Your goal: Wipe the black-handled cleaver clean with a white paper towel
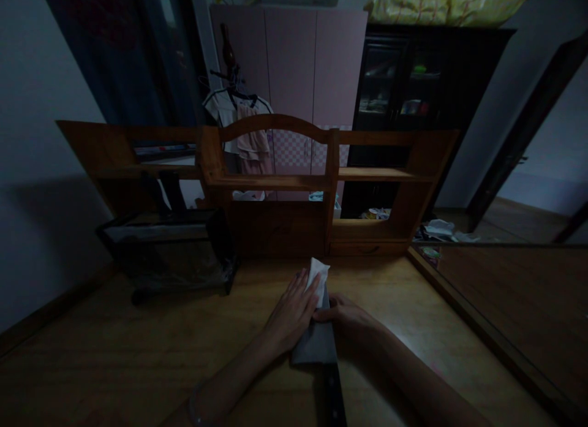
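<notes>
A broad grey cleaver blade (316,344) lies flat on the wooden desk (138,359), its dark handle (334,396) pointing toward me. My left hand (289,313) rests on the blade with fingers stretched out, pressing a white tissue (318,272) against the far end of the blade. My right hand (344,313) lies at the blade's right edge with fingers curled against it, touching the left hand's fingertips.
A wooden shelf unit (275,182) stands along the desk's back edge. A dark box-shaped object (169,249) sits at the back left. Behind are a pink wardrobe (294,65), hanging clothes (243,127) and a dark glass cabinet (395,90). The room is dim.
</notes>
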Demonstrator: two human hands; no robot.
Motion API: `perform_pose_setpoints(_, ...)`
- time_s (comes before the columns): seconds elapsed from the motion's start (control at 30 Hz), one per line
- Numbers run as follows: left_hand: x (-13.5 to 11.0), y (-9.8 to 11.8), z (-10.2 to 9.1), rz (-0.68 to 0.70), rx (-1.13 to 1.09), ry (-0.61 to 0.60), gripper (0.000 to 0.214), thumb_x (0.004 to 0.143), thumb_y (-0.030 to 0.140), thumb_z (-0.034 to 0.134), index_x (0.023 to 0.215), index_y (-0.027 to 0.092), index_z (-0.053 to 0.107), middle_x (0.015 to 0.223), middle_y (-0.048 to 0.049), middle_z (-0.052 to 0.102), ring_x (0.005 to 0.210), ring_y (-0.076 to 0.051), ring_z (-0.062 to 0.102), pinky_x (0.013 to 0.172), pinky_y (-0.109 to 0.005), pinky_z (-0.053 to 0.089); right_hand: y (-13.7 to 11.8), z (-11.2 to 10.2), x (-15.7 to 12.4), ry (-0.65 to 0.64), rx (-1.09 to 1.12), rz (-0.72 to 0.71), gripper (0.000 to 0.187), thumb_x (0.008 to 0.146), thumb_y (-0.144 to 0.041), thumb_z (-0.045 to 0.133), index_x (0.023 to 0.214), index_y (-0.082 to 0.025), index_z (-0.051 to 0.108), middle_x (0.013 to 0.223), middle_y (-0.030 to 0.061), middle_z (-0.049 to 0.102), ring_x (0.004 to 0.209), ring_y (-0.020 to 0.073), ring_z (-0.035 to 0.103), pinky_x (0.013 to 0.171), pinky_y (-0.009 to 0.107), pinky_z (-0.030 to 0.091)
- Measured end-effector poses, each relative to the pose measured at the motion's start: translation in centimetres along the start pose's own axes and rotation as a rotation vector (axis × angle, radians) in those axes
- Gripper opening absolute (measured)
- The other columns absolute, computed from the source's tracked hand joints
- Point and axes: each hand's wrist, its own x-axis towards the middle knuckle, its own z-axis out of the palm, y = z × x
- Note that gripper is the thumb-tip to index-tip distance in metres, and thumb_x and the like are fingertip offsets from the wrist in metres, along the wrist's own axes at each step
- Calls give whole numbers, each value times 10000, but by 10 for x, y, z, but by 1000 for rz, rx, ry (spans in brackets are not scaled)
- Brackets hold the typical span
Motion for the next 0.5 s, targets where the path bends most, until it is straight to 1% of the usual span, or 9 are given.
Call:
perform_pose_setpoints(0.23,3,-4,1,11,26,32,523,1027,385,272,1529,277,173,1587,-8,155,1468,-196,111,1211,-448,157,-4,3,-1,11,-2,-11,280,547,-139,763,817,-114,693,778,56,701,692,174,629,745,311,463)
perform_pose_setpoints(0.4,3,4,-7,81,22,-33,504,1038,341,221,1532,269,151,1589,4,150,1468,-163,119,1214,-412,167,1,0,1,26,-22,-23,260,562,-135,756,814,-121,694,784,56,701,715,180,632,742,304,468)
perform_pose_setpoints(0.5,3,6,-8,82,26,-33,499,1039,334,212,1531,281,148,1589,10,153,1466,-159,135,1212,-403,179,2,-1,3,-3,-53,-53,300,586,-144,760,880,-120,699,841,64,707,741,186,639,773,321,470)
